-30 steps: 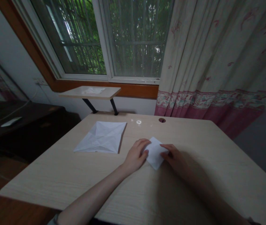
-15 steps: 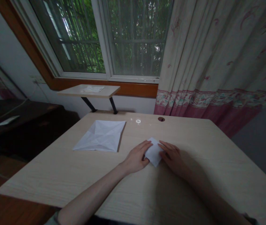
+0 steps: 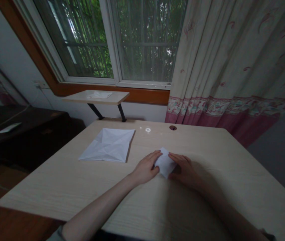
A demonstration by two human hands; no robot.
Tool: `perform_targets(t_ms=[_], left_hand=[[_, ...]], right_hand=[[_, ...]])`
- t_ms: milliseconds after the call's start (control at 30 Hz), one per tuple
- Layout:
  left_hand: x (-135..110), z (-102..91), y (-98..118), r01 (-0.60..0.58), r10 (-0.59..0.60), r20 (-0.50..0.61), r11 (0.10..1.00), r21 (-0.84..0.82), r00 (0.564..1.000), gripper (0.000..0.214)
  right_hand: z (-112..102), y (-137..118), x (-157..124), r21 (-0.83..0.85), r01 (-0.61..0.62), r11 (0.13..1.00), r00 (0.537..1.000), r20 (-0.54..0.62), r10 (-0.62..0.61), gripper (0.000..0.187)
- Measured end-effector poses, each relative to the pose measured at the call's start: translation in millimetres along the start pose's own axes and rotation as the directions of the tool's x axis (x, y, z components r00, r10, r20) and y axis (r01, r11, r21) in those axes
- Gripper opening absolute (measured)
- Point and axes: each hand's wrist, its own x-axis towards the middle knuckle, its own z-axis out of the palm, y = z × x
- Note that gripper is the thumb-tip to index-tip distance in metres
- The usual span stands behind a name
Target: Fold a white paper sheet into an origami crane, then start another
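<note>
A small folded piece of white paper [image 3: 165,164] lies on the pale wooden desk [image 3: 122,201], one corner pointing away from me and one towards me. My left hand [image 3: 148,168] grips its left side, fingertips on top near the far corner and thumb at the lower left edge. On the other side, my right hand [image 3: 184,170] has its fingers over the upper right edge and its thumb by the lower right edge, closed on the paper. Left of my hands rests a larger square of creased white paper [image 3: 109,145], flat on the desk.
A small raised shelf [image 3: 118,98] on black legs stands at the desk's back left, with a crumpled white sheet [image 3: 99,95] on it. A round cable hole [image 3: 173,128] sits near the back edge. Window and curtain [image 3: 208,67] are behind; a dark table [image 3: 44,117] is at left.
My right thumb has shifted left and towards me, down to the near corner of the small paper. The right fingers slid slightly left. My left hand stays nearly in place.
</note>
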Motion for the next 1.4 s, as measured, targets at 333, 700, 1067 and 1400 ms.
perform_targets(t_ms=[333, 700, 1067, 1400], left_hand=[[-0.6, -6.4, 3.6, -0.012, 0.012, 0.017, 1.000, -0.007, 1.000, 0.074], [0.1, -3.4, 14.2, 0.007, -0.005, -0.036, 0.999, 0.045, 0.999, 0.086], [-1.1, 5.9, 10.3, -0.041, 0.068, -0.134, 0.980, 0.196, 0.989, 0.107], [-4.0, 12.4, 4.7, -0.308, 0.367, -0.174, 0.905, 0.292, 0.914, 0.057]], right_hand=[[5.6, 7.1, -2.8, -0.008, -0.002, 1.000, 0.998, -0.066, 0.001, 0.052], [7.9, 1.4, -6.4, -0.033, 0.043, 0.999, 0.988, -0.146, -0.048, 0.036], [13.5, 2.7, -6.7, -0.013, 0.032, 0.999, 0.962, -0.272, -0.034, 0.037], [17.3, 8.2, -3.4, 0.078, 0.016, 0.997, 0.930, -0.368, 0.014, 0.037]])
